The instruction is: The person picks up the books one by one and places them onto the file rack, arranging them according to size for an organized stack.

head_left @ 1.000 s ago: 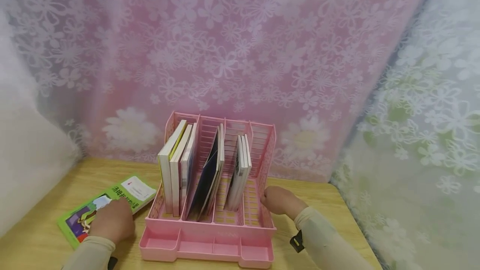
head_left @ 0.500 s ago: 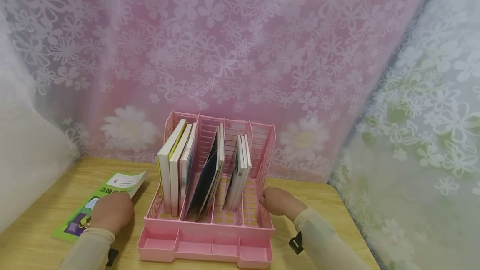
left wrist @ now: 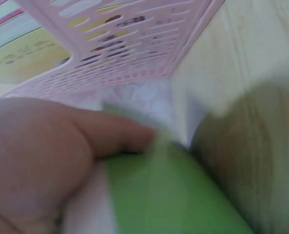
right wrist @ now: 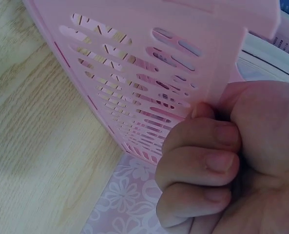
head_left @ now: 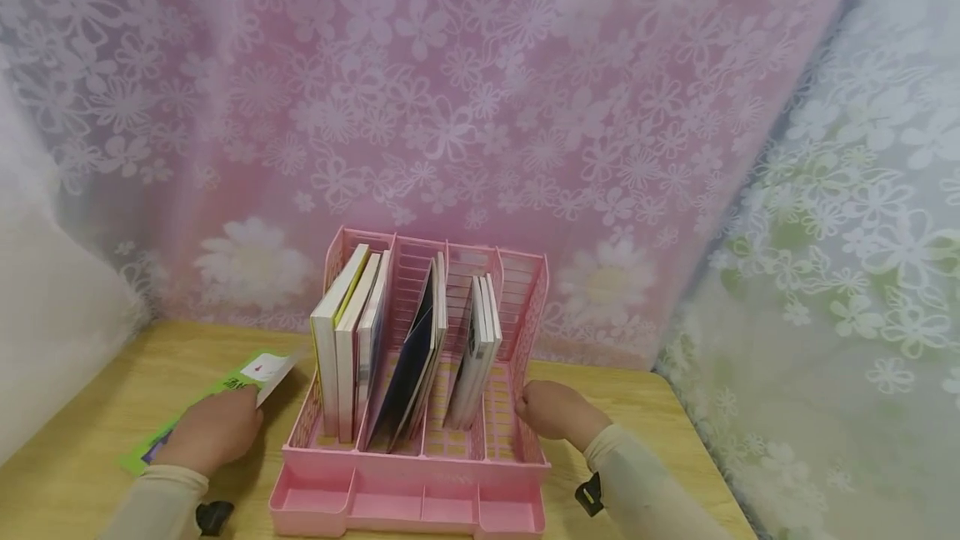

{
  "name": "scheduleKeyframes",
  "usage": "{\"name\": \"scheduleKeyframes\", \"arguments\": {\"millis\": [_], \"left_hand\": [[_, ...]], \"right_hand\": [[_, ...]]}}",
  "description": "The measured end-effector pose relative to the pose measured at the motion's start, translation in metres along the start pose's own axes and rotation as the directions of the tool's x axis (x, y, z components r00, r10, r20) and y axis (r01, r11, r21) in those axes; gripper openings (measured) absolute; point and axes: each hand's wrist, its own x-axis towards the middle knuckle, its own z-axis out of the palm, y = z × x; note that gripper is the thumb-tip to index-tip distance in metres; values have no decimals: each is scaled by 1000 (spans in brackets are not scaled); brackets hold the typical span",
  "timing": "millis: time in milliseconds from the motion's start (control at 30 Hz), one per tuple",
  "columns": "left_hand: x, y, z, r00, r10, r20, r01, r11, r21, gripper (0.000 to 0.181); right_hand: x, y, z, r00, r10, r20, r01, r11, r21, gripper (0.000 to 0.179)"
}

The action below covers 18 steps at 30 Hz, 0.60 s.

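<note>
My left hand (head_left: 213, 432) holds a green-covered book (head_left: 262, 367) on the table, left of a pink plastic book rack (head_left: 412, 468). The book is tilted up on its right side; my hand covers much of its cover. Up close in the left wrist view, thumb and green cover (left wrist: 168, 195) meet, with some blur. At the rack's other side, my right hand (head_left: 561, 411) grips the right side wall (right wrist: 222, 48), its fingers (right wrist: 198, 165) curled at the wall's edge.
Upright books fill parts of the rack: thick ones (head_left: 341, 373) at left, a dark one (head_left: 408, 369) among thin ones mid-rack, and white-edged ones (head_left: 474, 357) further right. A low divided tray (head_left: 386, 508) fronts it. A flowered curtain (head_left: 450, 132) hangs behind the wooden table (head_left: 622, 390).
My left hand has turned the green book and raised its right side from the table. My right hand stays on the rack's side wall.
</note>
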Motion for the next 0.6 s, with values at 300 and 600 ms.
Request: {"name": "scheduleKeyframes", "arguments": {"millis": [300, 600], "left_hand": [[11, 11, -15, 955, -38, -293, -12, 986, -167, 34], [15, 11, -13, 879, -54, -473, -101, 950, -296, 42]], "right_hand": [[0, -2, 6, 999, 7, -48, -8, 1000, -26, 38], [-3, 4, 9, 997, 27, -73, -24, 999, 40, 34]]}}
